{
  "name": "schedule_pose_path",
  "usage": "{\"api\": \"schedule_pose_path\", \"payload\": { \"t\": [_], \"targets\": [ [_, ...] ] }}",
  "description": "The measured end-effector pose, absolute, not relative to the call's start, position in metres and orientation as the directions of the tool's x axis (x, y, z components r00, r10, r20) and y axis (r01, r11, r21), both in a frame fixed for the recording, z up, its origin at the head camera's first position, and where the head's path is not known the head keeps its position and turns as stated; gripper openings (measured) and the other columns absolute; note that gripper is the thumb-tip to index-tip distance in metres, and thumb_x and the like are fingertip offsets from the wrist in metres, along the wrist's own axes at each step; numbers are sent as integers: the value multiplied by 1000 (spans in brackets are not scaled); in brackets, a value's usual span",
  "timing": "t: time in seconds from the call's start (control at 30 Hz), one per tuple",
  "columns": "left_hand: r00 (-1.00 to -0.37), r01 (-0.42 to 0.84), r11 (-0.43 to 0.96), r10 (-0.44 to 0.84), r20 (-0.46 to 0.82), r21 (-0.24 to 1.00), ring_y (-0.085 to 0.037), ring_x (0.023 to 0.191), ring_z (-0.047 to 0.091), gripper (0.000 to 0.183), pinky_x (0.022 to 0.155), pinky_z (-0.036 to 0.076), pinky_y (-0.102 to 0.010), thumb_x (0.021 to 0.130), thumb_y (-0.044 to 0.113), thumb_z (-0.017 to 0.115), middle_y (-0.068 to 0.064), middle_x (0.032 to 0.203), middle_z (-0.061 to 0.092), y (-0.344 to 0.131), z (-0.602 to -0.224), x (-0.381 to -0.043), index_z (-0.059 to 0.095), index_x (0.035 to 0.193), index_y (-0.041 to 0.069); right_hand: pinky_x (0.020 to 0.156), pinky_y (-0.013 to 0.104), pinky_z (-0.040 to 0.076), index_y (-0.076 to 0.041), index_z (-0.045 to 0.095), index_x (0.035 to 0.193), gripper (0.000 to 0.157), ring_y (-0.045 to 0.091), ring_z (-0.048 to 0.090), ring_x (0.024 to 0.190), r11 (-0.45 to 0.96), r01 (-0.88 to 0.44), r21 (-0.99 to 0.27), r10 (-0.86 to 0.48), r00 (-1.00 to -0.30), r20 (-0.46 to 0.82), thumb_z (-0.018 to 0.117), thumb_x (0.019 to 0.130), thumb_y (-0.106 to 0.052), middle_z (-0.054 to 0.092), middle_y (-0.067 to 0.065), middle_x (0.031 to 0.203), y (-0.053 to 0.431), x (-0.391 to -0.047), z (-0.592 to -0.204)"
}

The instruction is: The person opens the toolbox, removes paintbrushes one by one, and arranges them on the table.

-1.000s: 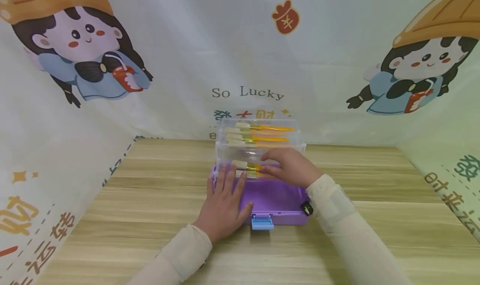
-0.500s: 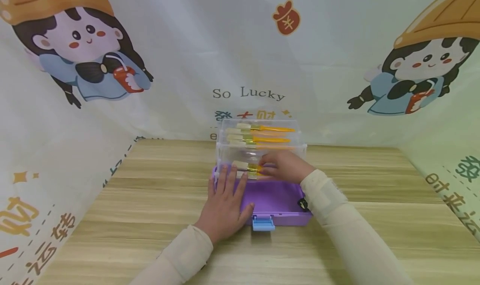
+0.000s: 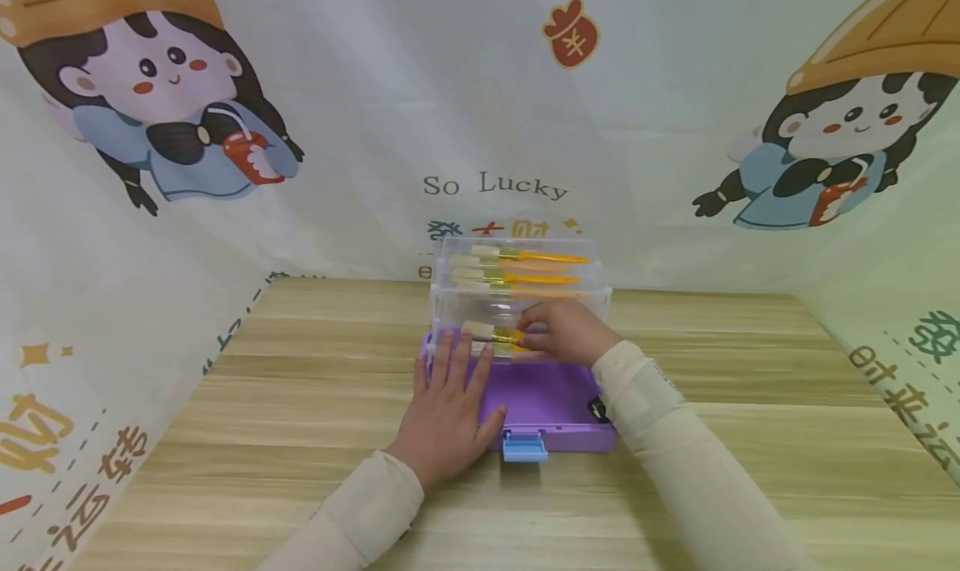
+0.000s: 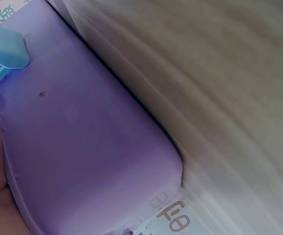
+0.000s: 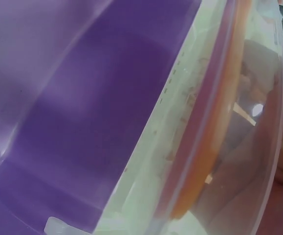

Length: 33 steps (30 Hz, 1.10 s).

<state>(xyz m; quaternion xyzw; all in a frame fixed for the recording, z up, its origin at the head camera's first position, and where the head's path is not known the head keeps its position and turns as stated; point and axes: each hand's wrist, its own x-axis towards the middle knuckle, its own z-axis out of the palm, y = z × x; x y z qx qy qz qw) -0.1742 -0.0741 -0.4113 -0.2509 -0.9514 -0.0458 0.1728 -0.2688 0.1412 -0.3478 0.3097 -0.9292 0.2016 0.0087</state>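
Observation:
A purple box [image 3: 555, 396] stands with its clear tiered trays [image 3: 491, 307] raised at the back. In the lowest tray lies a paintbrush [image 3: 487, 332] with pale bristles and an orange handle [image 5: 214, 147]. My right hand [image 3: 567, 331] reaches over that tray, thumb and forefinger pinching the brush near its metal collar. Its remaining fingers are partly hidden. My left hand [image 3: 444, 425] rests spread on the box's left side, fingers straight up to the tray's edge. The left wrist view shows the box's purple outer wall [image 4: 82, 132] beside the palm.
More orange-handled paintbrushes [image 3: 551, 257] lie in the upper trays. A blue latch [image 3: 525, 446] hangs down at the box's front. The box stands on a wood-grain table [image 3: 300, 404], and a printed cloth [image 3: 360, 121] rises behind and at the sides.
My right hand has moved slightly left and its thumb and forefinger have closed on the brush in the lowest tray. The left hand and the box have stayed put.

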Motion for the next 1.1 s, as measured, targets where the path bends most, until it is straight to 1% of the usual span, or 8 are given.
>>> {"api": "schedule_pose_path", "payload": {
  "t": [0.17, 0.27, 0.33, 0.6, 0.7, 0.87, 1.1],
  "targets": [
    [-809, 494, 869, 465, 361, -13, -43, 149, 5, 74, 113, 12, -66, 99, 52, 42, -24, 161, 16, -75, -411, -174, 29, 157, 8, 84, 41, 53, -9, 75, 97, 11, 23, 67, 92, 733, -577, -359, -562, -812, 159, 73, 91, -18, 73, 2, 99, 139, -268, -349],
    [-810, 492, 871, 465, 358, -18, -43, 149, 5, 74, 113, 13, -66, 99, 53, 42, -24, 161, 16, -75, -411, -174, 28, 157, 8, 83, 41, 53, -8, 75, 95, 9, 22, 67, 89, 729, -583, -358, -561, -809, 175, 73, 91, -16, 72, 2, 95, 137, -268, -349],
    [-811, 491, 871, 463, 357, -13, -43, 149, 5, 74, 113, 13, -66, 99, 53, 41, -24, 160, 17, -75, -411, -174, 28, 157, 8, 83, 41, 53, -7, 74, 94, 8, 22, 67, 89, 727, -585, -360, -560, -808, 183, 73, 91, -15, 72, 2, 94, 137, -267, -350],
    [-805, 502, 865, 461, 374, 16, -42, 149, 4, 73, 114, 9, -66, 99, 51, 43, -24, 160, 17, -75, -412, -174, 29, 156, 8, 82, 40, 54, -5, 69, 99, 6, 22, 66, 89, 736, -566, -371, -541, -821, 180, 64, 95, -7, 71, 7, 97, 139, -265, -349],
    [-806, 500, 866, 461, 372, 8, -42, 149, 4, 74, 114, 10, -66, 99, 51, 43, -24, 160, 17, -74, -413, -174, 29, 157, 8, 83, 40, 54, -5, 68, 98, 6, 23, 67, 90, 739, -568, -361, -543, -820, 180, 63, 95, -6, 70, 6, 97, 141, -263, -347],
    [-810, 491, 871, 457, 367, -2, -42, 149, 3, 73, 114, 11, -65, 99, 52, 43, -24, 161, 16, -74, -413, -173, 29, 157, 9, 84, 41, 54, -6, 67, 99, 6, 24, 67, 92, 735, -592, -331, -569, -804, 175, 63, 95, -7, 71, 6, 97, 146, -259, -340],
    [-814, 489, 872, 461, 354, -12, -42, 149, 3, 75, 113, 13, -65, 100, 53, 41, -24, 162, 14, -75, -412, -174, 26, 157, 8, 77, 39, 54, -6, 67, 103, 8, 20, 67, 85, 702, -642, -308, -616, -765, 190, 63, 96, -7, 71, 6, 97, 154, -251, -324]
  ]
}}
